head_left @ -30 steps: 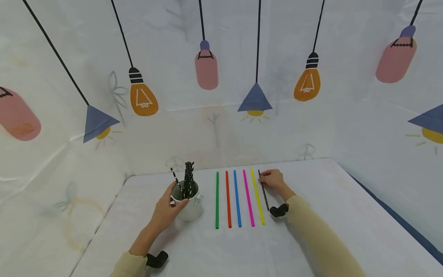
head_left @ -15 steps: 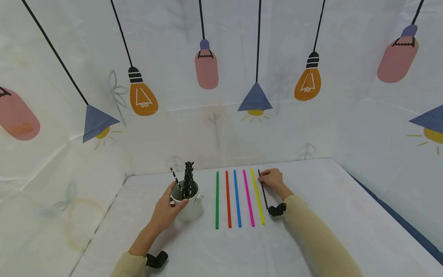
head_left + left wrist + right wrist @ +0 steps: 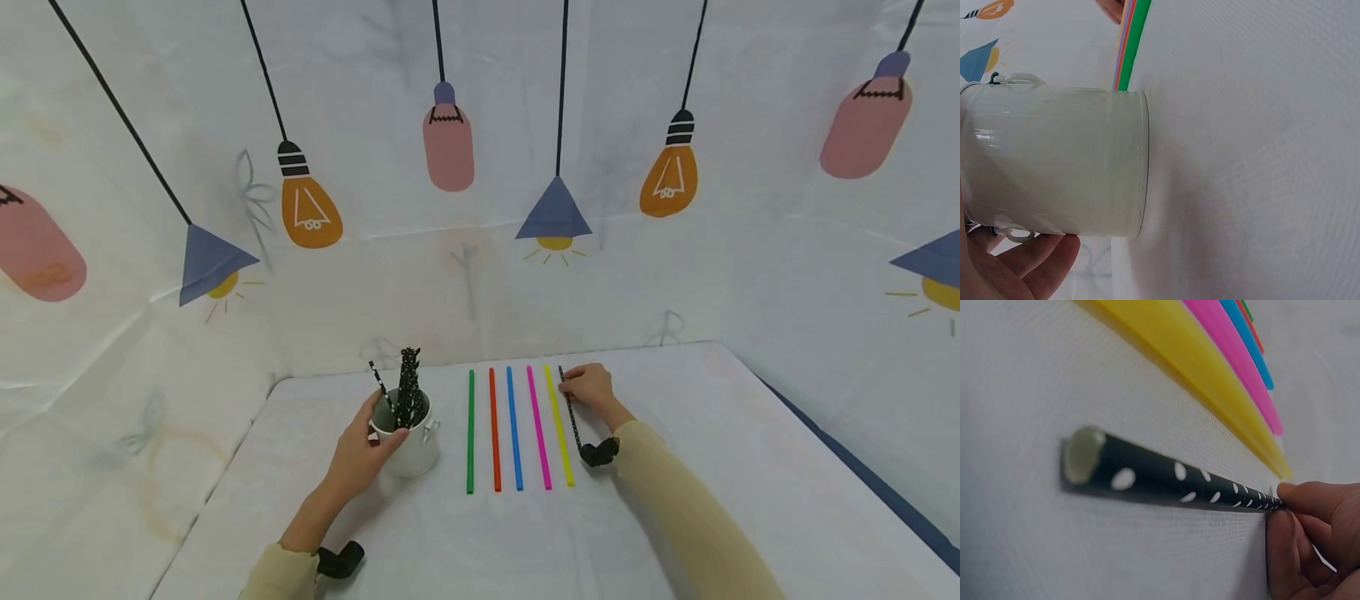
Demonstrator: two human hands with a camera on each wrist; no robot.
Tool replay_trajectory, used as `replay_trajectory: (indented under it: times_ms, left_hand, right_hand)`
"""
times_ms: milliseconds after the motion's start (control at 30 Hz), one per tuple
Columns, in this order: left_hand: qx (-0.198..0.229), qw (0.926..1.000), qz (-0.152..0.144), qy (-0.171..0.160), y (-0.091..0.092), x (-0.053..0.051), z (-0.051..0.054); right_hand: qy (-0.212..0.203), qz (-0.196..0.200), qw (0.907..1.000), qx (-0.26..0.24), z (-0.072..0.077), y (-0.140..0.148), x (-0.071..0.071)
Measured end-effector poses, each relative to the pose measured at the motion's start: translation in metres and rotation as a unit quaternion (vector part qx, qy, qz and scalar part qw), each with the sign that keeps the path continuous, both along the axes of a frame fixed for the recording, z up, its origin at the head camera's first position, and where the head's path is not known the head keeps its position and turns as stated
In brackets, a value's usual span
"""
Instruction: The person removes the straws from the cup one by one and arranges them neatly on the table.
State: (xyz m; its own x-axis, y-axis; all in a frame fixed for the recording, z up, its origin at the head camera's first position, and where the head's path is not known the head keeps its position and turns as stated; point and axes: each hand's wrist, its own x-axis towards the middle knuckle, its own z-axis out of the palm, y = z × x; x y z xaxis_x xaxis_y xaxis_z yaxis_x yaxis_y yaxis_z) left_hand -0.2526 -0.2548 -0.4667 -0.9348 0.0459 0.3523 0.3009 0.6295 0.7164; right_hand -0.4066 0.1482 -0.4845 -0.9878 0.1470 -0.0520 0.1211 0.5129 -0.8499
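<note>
Clock positions per head view, 12 = far edge of the desk (image 3: 465,542). Count: five plain straws, one each: green straw (image 3: 471,433), red straw (image 3: 494,432), blue straw (image 3: 514,429), pink straw (image 3: 539,427), yellow straw (image 3: 558,426). One dotted straw (image 3: 1166,478) outside the bucket (image 3: 411,458); one bucket. Two black wrist pieces (image 3: 341,560), one per arm. Eight lamp prints on the wall: three pink lamps (image 3: 448,146), three blue lamps (image 3: 555,212), two orange bulbs (image 3: 311,210).

Dotted straw: black with white oval spots, pale near end, slim. Sat at 3 o'clock of the yellow straw, just beside it, sixth in the row, far end pointing between 11 and 12. Right hand (image 3: 591,388) had thumb and fingers pinching it toward that far end. Plain straws were solid-coloured, side by side with gaps, roughly 12-to-6.

Bucket: glossy white, upright on the desk at 9 o'clock of the row, well apart from the dotted straw; handle lug (image 3: 431,431) around 3 to 4. Left hand (image 3: 356,457) gripped it from 8 o'clock, fingers and thumb curved around the wall. Inside: packed bunch of spotted straws (image 3: 409,392), too tight to count, plus one leaning straw (image 3: 382,387) tilted toward 11.
</note>
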Motion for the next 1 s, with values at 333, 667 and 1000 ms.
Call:
replay_trajectory:
  times_ms: [333,667,1000]
  left_hand:
    - [-0.009,1.0,0.001,0.001,0.0019,0.0031,-0.0008]
    - [-0.011,0.9999,0.002,0.0,0.0026,0.0009,-0.001]
    - [-0.015,0.9999,0.004,-0.006,0.0006,0.001,0.0019]
  right_hand:
    - [0.003,0.0,0.9998,0.021,-0.006,0.0011,0.0024]
    - [0.009,-0.004,0.9999,0.004,-0.0027,0.0006,0.0046]
    - [0.0,-0.006,0.9999,-0.014,-0.0009,-0.0005,0.0022]
